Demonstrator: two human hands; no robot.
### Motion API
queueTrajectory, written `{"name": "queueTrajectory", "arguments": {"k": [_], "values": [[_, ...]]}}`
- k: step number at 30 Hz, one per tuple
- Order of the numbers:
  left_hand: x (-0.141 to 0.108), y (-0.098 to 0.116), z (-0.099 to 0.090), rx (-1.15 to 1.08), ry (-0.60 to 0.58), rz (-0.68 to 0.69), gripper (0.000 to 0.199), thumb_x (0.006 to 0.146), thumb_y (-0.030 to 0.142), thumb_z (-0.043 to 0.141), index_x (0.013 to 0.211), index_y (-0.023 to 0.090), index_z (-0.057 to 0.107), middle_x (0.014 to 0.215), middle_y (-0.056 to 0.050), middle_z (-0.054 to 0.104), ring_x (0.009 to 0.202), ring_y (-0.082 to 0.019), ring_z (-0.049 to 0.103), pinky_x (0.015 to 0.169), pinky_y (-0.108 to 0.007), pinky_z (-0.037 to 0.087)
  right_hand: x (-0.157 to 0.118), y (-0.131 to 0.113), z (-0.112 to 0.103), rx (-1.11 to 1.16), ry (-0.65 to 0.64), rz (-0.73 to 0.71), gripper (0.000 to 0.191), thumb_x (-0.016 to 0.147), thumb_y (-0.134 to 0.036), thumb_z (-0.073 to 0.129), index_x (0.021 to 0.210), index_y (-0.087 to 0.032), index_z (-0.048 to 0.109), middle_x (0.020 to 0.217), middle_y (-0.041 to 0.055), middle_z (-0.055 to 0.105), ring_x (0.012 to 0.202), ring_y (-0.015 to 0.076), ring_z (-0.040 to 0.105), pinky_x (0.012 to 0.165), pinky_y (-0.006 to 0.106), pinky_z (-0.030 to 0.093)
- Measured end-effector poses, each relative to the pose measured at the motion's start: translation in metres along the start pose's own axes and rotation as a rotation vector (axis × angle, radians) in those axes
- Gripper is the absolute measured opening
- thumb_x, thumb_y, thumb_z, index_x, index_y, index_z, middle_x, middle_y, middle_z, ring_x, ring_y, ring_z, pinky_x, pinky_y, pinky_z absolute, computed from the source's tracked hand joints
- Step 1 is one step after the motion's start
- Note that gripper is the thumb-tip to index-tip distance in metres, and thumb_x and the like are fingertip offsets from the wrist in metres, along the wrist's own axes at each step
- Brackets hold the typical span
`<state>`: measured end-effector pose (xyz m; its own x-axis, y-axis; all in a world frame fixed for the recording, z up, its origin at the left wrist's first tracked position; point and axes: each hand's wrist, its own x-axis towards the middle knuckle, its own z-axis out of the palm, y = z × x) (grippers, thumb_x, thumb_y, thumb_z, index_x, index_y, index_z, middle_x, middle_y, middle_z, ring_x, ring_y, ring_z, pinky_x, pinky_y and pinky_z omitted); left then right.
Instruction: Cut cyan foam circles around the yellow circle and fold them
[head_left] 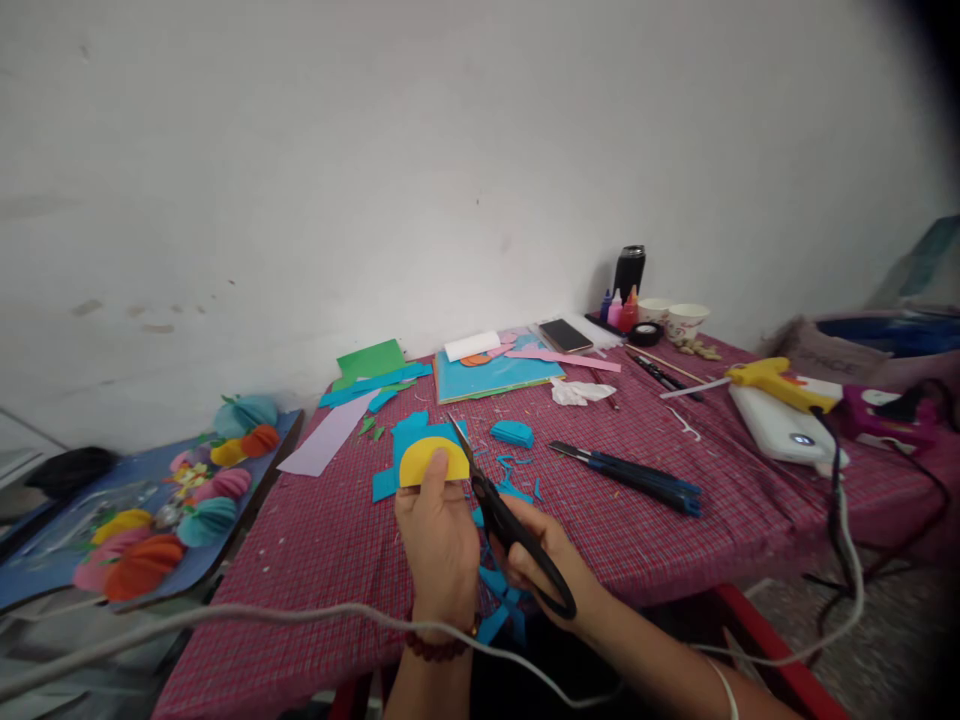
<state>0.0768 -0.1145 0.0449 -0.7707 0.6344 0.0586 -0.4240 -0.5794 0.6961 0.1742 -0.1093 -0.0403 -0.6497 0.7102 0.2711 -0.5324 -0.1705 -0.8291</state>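
My left hand (pixel 441 535) pinches a yellow paper half-circle (pixel 427 460), thumb on its face and the rounded edge upward. In my right hand (pixel 551 560) is a pair of black-handled scissors (pixel 517 530), blades pointing up and away. The blades lie right beside the half-circle's right edge; whether they touch it I cannot tell. Behind the yellow piece are blue paper pieces (pixel 409 428) on the table. A folded blue piece (pixel 512 433) and thin blue scraps (pixel 506 486) lie just past the scissors. More blue offcuts (pixel 495 622) are below my hands.
A red checked cloth (pixel 315 560) covers the table. To the right lie box cutters (pixel 630 478), a yellow glue gun (pixel 780 382) and a white power bank (pixel 784 425). Paper sheets (pixel 495 378) are at the back. A white cable (pixel 300 612) crosses in front. Paper pumpkins (pixel 142 565) sit left.
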Motion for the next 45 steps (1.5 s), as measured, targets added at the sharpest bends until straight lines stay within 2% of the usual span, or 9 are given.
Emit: {"name": "queueTrajectory", "arguments": {"k": [4, 12, 17, 25, 32, 35, 38, 45], "values": [[0.001, 0.001, 0.001, -0.005, -0.019, 0.010, 0.015, 0.060, 0.014, 0.073, 0.066, 0.016, 0.059, 0.071, 0.003, 0.063, 0.064, -0.009, 0.058, 0.070, -0.023, 0.046, 0.000, -0.008, 0.000, -0.030, 0.004, 0.035, 0.058, 0.073, -0.041, 0.071, 0.125, -0.020, 0.053, 0.060, -0.0074, 0.036, 0.045, 0.0032, 0.025, 0.041, 0.015, 0.021], [0.006, 0.003, -0.001, 0.059, -0.020, 0.000, 0.013, 0.061, 0.015, 0.072, 0.067, 0.016, 0.060, 0.069, 0.002, 0.063, 0.064, -0.010, 0.059, 0.068, -0.024, 0.045, 0.003, -0.022, -0.002, -0.131, 0.001, 0.026, 0.058, 0.071, -0.048, 0.071, 0.119, -0.019, 0.057, 0.062, -0.0057, 0.040, 0.047, 0.0036, 0.027, 0.041, 0.016, 0.021], [0.010, 0.006, -0.006, 0.144, -0.020, -0.010, 0.013, 0.063, 0.017, 0.071, 0.063, 0.016, 0.058, 0.063, 0.004, 0.059, 0.057, -0.008, 0.053, 0.064, -0.023, 0.044, 0.004, -0.022, -0.004, -0.148, -0.018, 0.023, 0.058, 0.071, -0.050, 0.070, 0.117, -0.019, 0.058, 0.061, -0.0056, 0.039, 0.046, 0.0038, 0.027, 0.040, 0.017, 0.019], [0.013, 0.007, -0.008, 0.110, -0.050, 0.018, 0.012, 0.060, 0.017, 0.073, 0.064, 0.016, 0.061, 0.066, 0.003, 0.062, 0.061, -0.009, 0.057, 0.067, -0.023, 0.046, 0.000, -0.017, -0.008, -0.130, -0.060, 0.044, 0.060, 0.074, -0.054, 0.066, 0.120, -0.017, 0.054, 0.059, -0.0064, 0.036, 0.045, 0.0041, 0.026, 0.039, 0.017, 0.020], [0.015, 0.011, -0.008, 0.182, -0.050, 0.017, 0.012, 0.062, 0.020, 0.072, 0.066, 0.016, 0.061, 0.067, 0.002, 0.063, 0.062, -0.010, 0.059, 0.067, -0.023, 0.047, 0.001, -0.021, -0.008, -0.153, -0.059, 0.057, 0.060, 0.074, -0.054, 0.066, 0.121, -0.018, 0.054, 0.057, -0.0071, 0.036, 0.044, 0.0036, 0.026, 0.038, 0.017, 0.019], [0.019, 0.015, -0.011, 0.278, -0.097, 0.011, 0.012, 0.065, 0.021, 0.071, 0.066, 0.015, 0.060, 0.065, 0.002, 0.061, 0.058, -0.009, 0.056, 0.063, -0.022, 0.046, 0.003, -0.025, -0.012, -0.172, -0.064, 0.066, 0.060, 0.072, -0.053, 0.068, 0.120, -0.018, 0.056, 0.059, -0.0068, 0.036, 0.045, 0.0035, 0.026, 0.039, 0.016, 0.018], [0.024, 0.019, -0.015, 0.283, -0.159, 0.009, 0.012, 0.064, 0.019, 0.070, 0.067, 0.016, 0.059, 0.064, 0.003, 0.060, 0.056, -0.008, 0.054, 0.061, -0.021, 0.045, 0.004, -0.028, -0.016, -0.174, -0.086, 0.114, 0.061, 0.072, -0.051, 0.069, 0.121, -0.019, 0.054, 0.060, -0.0065, 0.036, 0.046, 0.0037, 0.024, 0.040, 0.017, 0.018], [0.022, 0.015, -0.018, 0.272, -0.184, -0.036, 0.014, 0.063, 0.019, 0.071, 0.068, 0.015, 0.059, 0.065, 0.003, 0.058, 0.057, -0.008, 0.053, 0.059, -0.021, 0.042, 0.004, -0.030, -0.012, -0.185, -0.129, 0.089, 0.066, 0.072, -0.057, 0.066, 0.124, -0.020, 0.050, 0.074, -0.0015, 0.045, 0.058, 0.0082, 0.036, 0.050, 0.021, 0.026]]}}
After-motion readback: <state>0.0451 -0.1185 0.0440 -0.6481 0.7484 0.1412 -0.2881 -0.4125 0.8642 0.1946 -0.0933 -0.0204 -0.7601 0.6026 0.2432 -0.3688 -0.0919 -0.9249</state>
